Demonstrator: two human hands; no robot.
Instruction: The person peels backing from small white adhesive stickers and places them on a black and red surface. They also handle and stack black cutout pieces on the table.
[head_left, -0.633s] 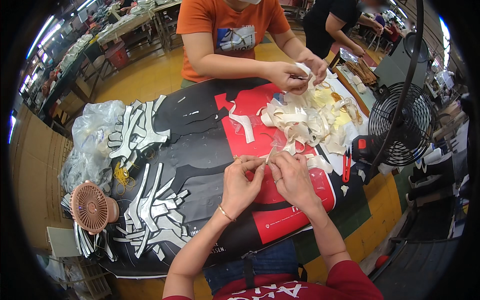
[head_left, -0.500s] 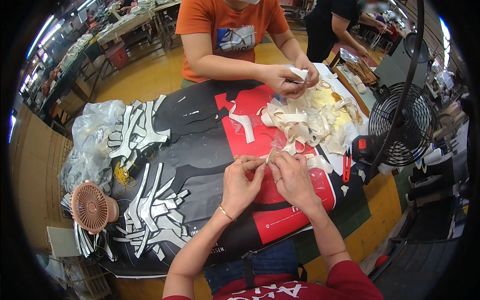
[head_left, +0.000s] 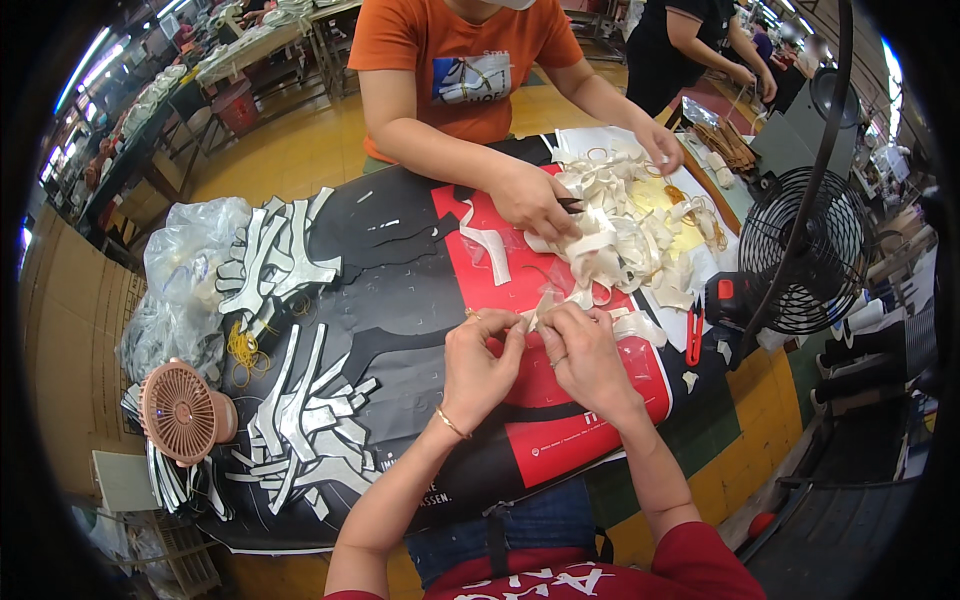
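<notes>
Over the red part of the table covering (head_left: 560,440), my left hand (head_left: 482,362) and my right hand (head_left: 590,362) are close together, thumbs and fingers pinched. Between their fingertips is a cream-white strip of fabric-like material (head_left: 545,303), its far end pointing away from me. How much of it the fingers cover I cannot tell. Just beyond lies a tangled heap of cream strips (head_left: 610,225). One curved white cut piece (head_left: 487,245) rests flat on the red area. Red-handled snips (head_left: 694,335) lie to the right of my right hand.
White cut pieces with dark edges lie in two piles, a near one (head_left: 310,430) and a far one (head_left: 275,255). A small pink fan (head_left: 180,412) and plastic bags (head_left: 190,270) stand left. A large black fan (head_left: 805,245) is right. Opposite, a person in orange (head_left: 470,80) reaches in.
The person opposite has parted their hands: one now reaches into the strip heap with a small dark tool, the other is farther right. My hands have barely moved and keep their pinch.
</notes>
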